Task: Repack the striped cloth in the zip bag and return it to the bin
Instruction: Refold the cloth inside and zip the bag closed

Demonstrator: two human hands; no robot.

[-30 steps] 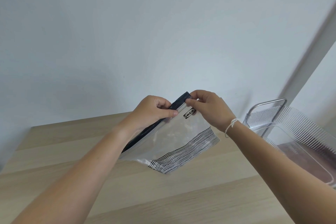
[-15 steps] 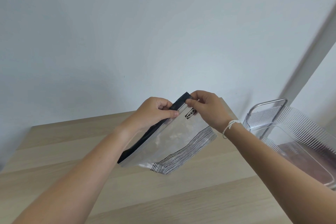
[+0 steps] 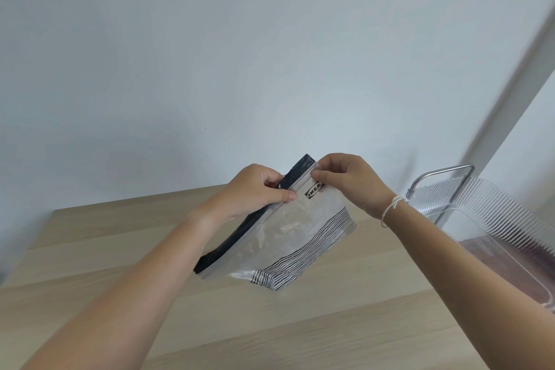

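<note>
The pale wooden surface [image 3: 126,252] runs wide beneath both arms, bare apart from what sits at its right end. There, well to the right of the right hand's grip, stands the clear ribbed plastic bin [image 3: 492,219] with a metal handle, open and waiting.

Between the two hands, lifted clear of the surface and tilted, hangs the zip bag [image 3: 288,237], transparent with black stripes printed along its lower edge and a dark band along its mouth. Whether the striped cloth is already inside I cannot tell; the clear panel looks nearly flat and glossy.

The left hand [image 3: 255,192] pinches the zip strip narrowly, thumb on the near face, fingers behind. The right hand [image 3: 348,183] pinches the same strip just beside it, at the upper corner above the printed logo.

It looks like the seal is being worked. To do it well, I would keep one grip anchoring the corner while the other slides along the strip with steady thumb pressure, pushing air out ahead, then check the far lower end has closed too.
</note>
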